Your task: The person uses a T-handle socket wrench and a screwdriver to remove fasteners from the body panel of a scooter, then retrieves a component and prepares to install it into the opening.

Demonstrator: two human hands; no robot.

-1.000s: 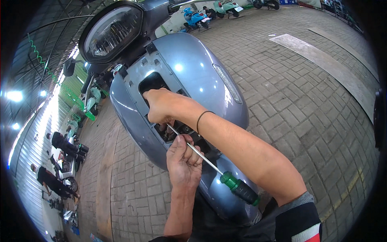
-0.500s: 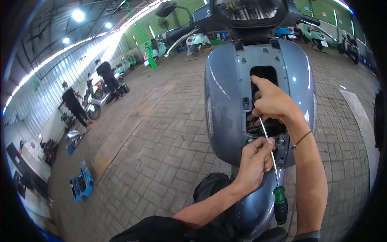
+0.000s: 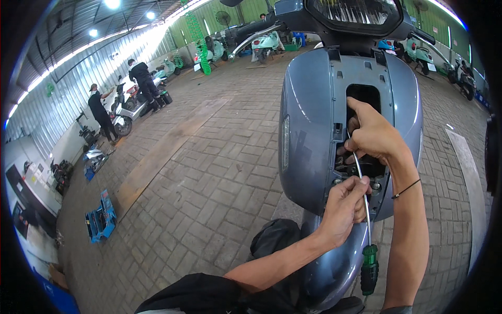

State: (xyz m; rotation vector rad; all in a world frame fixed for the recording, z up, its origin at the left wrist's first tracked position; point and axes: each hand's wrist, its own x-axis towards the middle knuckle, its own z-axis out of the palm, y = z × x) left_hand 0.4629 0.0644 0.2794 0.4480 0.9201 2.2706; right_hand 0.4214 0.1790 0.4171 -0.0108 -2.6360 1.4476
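Note:
The long shaft of a screwdriver (image 3: 369,269) with a green and black handle is pinched between the thumb and fingers of my left hand (image 3: 344,206). Its handle hangs down toward me; the shaft slants up into the open front of a grey-blue scooter (image 3: 308,136). My right hand (image 3: 375,133) reaches over that opening. One finger stretches to the edge of the upper dark hole, while the thumb and other fingers curl in beside the shaft's upper end. What those fingers hold is hidden. Bolt heads (image 3: 375,186) show at the opening's lower edge.
A blue toolbox (image 3: 102,217) stands on the brick paving (image 3: 209,204) at left. Two people (image 3: 99,112) are by a white scooter (image 3: 125,112) farther back. The headlight (image 3: 355,11) and handlebar sit above my hands; the front fender (image 3: 332,267) lies below.
My view has shifted, so the scooter and both hands appear farther right. Both hands keep about the same hold and place on the scooter. One distant person has raised an arm.

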